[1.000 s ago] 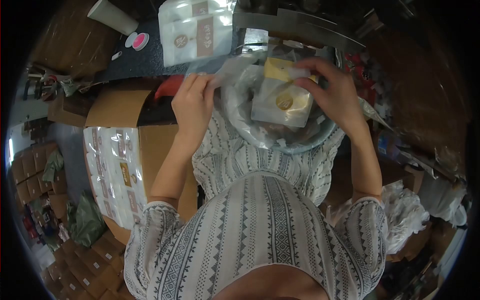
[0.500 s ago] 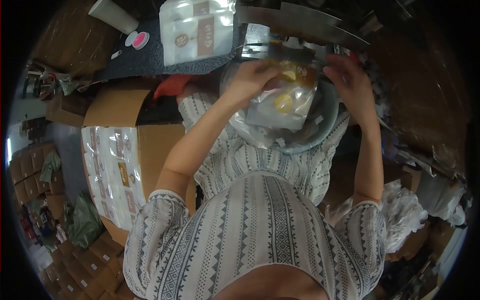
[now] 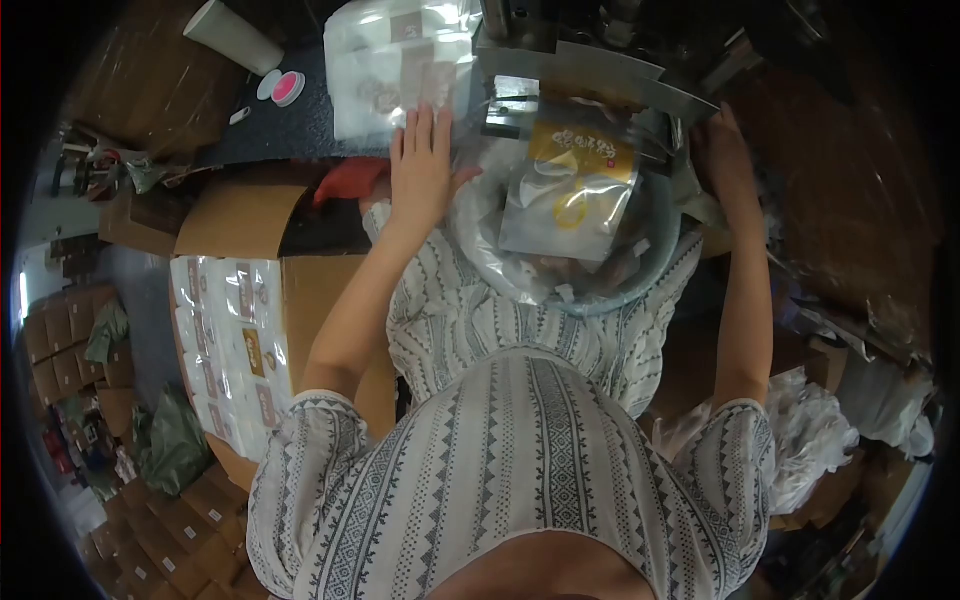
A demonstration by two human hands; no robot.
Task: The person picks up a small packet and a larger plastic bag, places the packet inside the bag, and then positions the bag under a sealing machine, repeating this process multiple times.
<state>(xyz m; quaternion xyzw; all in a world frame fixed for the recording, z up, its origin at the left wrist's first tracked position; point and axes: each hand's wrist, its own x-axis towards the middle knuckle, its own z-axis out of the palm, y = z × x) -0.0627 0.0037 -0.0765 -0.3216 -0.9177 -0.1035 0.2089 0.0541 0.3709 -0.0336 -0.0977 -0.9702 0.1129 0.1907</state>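
Observation:
My left hand [image 3: 424, 165] lies with fingers stretched out on the near edge of a stack of clear, printed plastic pouches [image 3: 365, 95]. A single pouch with a yellow label [image 3: 575, 190] sits at the metal machine [image 3: 600, 75], its lower part over a round basin [image 3: 655, 270] on my lap. Neither hand touches that pouch. At the right end of the machine's metal plate is my right hand [image 3: 727, 155], in shadow. Its fingers are too dark to make out, as is anything they may hold.
Left of me stands an open cardboard box [image 3: 325, 300] packed with white printed packets [image 3: 225, 350]. A white cup [image 3: 232, 38] and a small pot of pink paste [image 3: 289, 88] are at the upper left. Crumpled clear plastic [image 3: 810, 440] lies to the right.
My left hand has left the yellow-labelled pouch and moved left onto the pouch stack. My right hand has shifted slightly right, to the end of the metal plate. The pouch stays at the machine.

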